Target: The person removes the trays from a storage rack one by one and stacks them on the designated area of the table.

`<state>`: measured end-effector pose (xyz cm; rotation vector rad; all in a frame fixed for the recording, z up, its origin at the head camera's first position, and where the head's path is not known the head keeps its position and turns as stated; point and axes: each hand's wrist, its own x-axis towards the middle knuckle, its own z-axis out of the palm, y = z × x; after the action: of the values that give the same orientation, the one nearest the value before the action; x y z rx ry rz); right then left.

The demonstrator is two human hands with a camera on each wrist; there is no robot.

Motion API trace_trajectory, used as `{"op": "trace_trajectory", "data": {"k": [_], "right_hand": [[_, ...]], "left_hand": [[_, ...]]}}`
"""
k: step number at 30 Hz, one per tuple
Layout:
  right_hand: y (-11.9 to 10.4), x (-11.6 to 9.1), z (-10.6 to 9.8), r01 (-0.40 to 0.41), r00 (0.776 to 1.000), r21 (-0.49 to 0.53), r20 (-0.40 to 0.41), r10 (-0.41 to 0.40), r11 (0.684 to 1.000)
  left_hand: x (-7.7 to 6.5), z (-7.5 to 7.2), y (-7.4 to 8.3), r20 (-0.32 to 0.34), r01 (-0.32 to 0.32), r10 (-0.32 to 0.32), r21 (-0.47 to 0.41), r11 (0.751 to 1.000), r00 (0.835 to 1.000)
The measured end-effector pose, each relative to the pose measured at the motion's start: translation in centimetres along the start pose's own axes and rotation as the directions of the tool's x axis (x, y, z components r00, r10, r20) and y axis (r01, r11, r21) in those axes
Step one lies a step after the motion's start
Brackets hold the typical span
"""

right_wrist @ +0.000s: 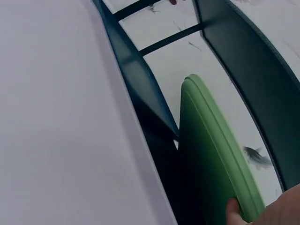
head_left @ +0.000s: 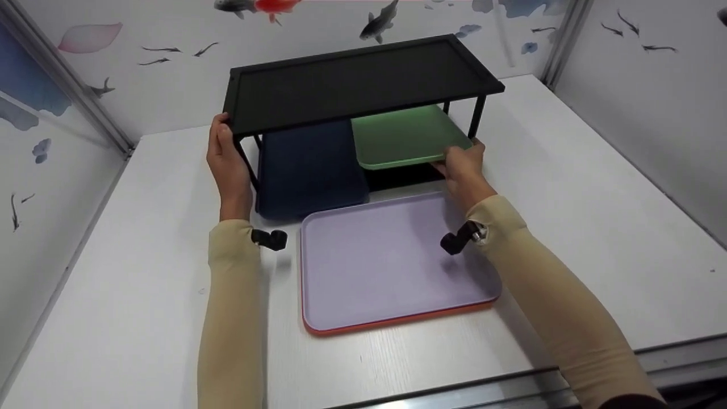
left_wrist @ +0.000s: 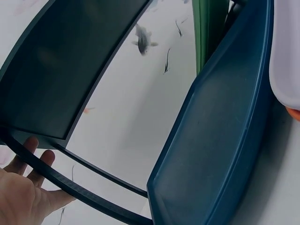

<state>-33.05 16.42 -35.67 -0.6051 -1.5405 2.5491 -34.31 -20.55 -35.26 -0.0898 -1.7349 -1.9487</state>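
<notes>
A black two-level rack (head_left: 363, 85) stands on the table. At its left end my left hand (head_left: 224, 162) grips the frame by the upper shelf's front corner; in the left wrist view the fingers (left_wrist: 44, 164) show behind a leg. Within the lower level, a dark blue tray (head_left: 309, 170) lies on the left. To its right, a green tray (head_left: 409, 136) is raised at its front edge under the upper shelf. My right hand (head_left: 467, 173) pinches that tray near its front right corner, thumb on top; the fingers below are mostly hidden.
In front of the rack lies a light purple tray (head_left: 392, 261) on top of an orange tray (head_left: 397, 315), partly under my right forearm. White walls with painted fish (head_left: 379, 21) enclose the table (head_left: 568, 227) at the back and sides. A metal rail (head_left: 454, 392) runs along the front edge.
</notes>
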Motion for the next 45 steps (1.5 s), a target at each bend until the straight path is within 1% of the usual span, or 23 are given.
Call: {"op": "trace_trajectory", "data": {"k": [4,9,11,15,18,24,32,39,45], "right_hand": [[0.1,0.0,-0.7,-0.036,0.999,-0.025,0.031,0.037,0.999],[0.1,0.0,-1.5,-0.051,0.997,0.016,0.055,0.050,0.999],[0.1,0.0,-1.7,-0.042,0.997,0.026,0.063,0.041,0.999],[0.0,-0.4,-2.5,-0.010,0.995,0.008,0.102,0.009,1.000],[-0.3,-0.7,-3.2,0.005,0.992,-0.002,0.122,-0.005,1.000],[-0.8,-1.7,-4.2,0.003,0.992,-0.015,0.125,-0.001,1.000],[-0.9,-3.1,-5.0,0.033,0.987,-0.004,0.156,-0.032,0.999],[-1.3,-4.1,-5.6,0.064,0.980,0.012,0.191,-0.065,0.998],[-1.5,-4.6,-6.1,0.082,0.977,0.009,0.196,-0.083,0.997]], "left_hand": [[-0.1,0.1,0.2,0.006,0.004,-0.004,-0.004,1.000,1.000],[-0.2,0.2,0.3,0.012,-0.002,0.002,-0.011,1.000,1.000],[-0.2,0.2,0.2,0.008,-0.003,0.003,-0.019,1.000,1.000],[-0.1,0.1,-0.2,0.001,-0.001,0.001,-0.032,0.999,1.000],[0.0,0.1,-0.3,-0.001,-0.011,0.011,-0.038,0.999,1.000],[0.0,0.1,-0.4,0.002,-0.025,0.025,-0.026,0.999,1.000],[0.1,0.0,-0.6,-0.006,-0.006,0.006,-0.013,1.000,1.000],[0.2,0.1,-0.7,-0.005,-0.033,0.033,-0.023,0.999,0.999],[0.1,0.1,-0.5,-0.010,-0.025,0.025,-0.024,0.999,1.000]]}}
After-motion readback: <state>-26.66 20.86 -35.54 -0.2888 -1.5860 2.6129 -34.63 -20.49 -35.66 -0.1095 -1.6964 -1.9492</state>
